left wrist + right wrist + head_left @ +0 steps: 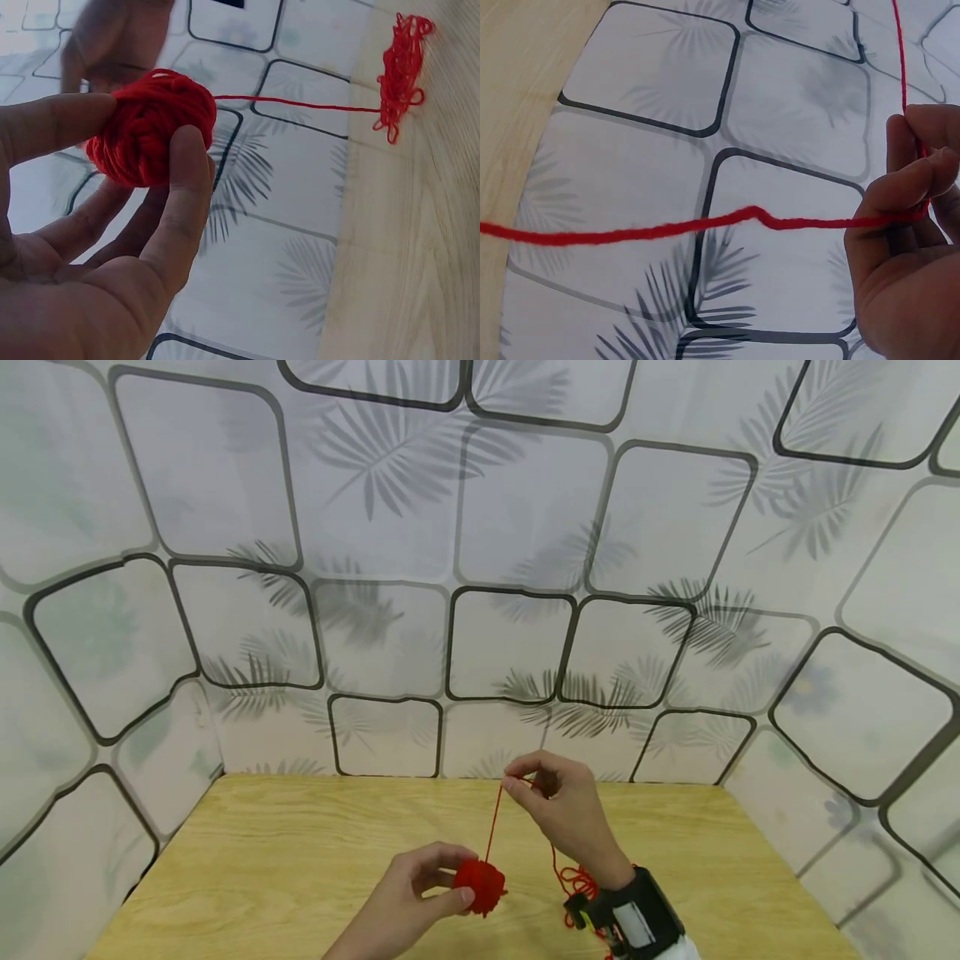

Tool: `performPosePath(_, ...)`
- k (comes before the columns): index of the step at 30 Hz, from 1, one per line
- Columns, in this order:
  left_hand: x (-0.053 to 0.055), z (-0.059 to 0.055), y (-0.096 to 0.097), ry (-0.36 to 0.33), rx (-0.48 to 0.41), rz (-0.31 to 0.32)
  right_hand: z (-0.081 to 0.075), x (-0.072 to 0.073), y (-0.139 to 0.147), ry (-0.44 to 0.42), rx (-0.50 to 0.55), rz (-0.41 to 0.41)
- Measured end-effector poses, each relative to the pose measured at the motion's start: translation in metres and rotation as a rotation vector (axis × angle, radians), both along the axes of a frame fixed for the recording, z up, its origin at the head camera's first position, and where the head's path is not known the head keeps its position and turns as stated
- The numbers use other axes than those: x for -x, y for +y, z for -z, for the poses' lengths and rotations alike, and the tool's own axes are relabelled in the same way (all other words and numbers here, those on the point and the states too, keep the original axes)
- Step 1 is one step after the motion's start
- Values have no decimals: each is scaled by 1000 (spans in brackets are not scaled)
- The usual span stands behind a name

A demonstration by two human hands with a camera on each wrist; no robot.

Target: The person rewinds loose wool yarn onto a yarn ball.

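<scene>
A small ball of red yarn (pixel 481 887) is pinched between the thumb and fingers of my left hand (pixel 415 893), above the table. In the left wrist view the wound strands of the yarn ball (pixel 154 135) show plainly. My right hand (pixel 564 810) is up and to the right, pinching the yarn strand (pixel 645 229) between thumb and forefinger. From the ball the strand rises taut to those fingertips, then hangs down from the hand toward a loose heap of red yarn (pixel 405 71) on the table. My right wrist partly hides that heap in the head view.
The wooden table (pixel 300 827) has light yellow grain. Behind it and at both sides stands a pale cloth backdrop (pixel 390 643) with dark rounded squares and leaf prints. A black band with a device (pixel 637 918) sits on my right wrist.
</scene>
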State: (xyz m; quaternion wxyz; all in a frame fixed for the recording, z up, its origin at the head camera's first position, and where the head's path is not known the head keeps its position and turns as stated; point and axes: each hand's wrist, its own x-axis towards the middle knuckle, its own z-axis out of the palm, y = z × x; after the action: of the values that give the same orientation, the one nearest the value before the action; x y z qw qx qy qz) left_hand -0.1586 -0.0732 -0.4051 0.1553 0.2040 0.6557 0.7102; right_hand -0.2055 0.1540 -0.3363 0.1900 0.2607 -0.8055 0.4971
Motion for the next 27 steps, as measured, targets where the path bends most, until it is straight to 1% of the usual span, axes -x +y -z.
performPosePath(2, -2, -2, 0, -1, -17, 12, 6, 5, 1, -42, 17, 7)
performPosePath(5, -5, -5, -1, 23, -43, 30, 16, 11, 3, -97, 43, 7)
performPosePath(7, -7, -7, -1, 27, -74, 46, 24, 14, 2, -128, 52, 8)
performPosePath(11, -9, -11, -2, 61, -141, 75, 36, 15, -2, -189, 56, 4)
performPosePath(13, -9, -13, -3, 63, -163, 66, 43, 14, -5, -223, 42, 3)
performPosePath(16, -8, -14, -3, 43, -188, 23, 53, 12, -9, -273, 23, -8)
performPosePath(19, -7, -15, -3, 8, -219, -36, 64, 10, -13, -314, 12, -27)
performPosePath(22, -5, -15, -3, -4, -253, -97, 73, 5, -18, -352, 9, -56)
performPosePath(24, -4, -16, -1, -14, -266, -142, 78, 1, -21, -366, -3, -73)
performPosePath(27, -2, -18, 1, -26, -275, -219, 82, -6, -24, -362, -37, -88)
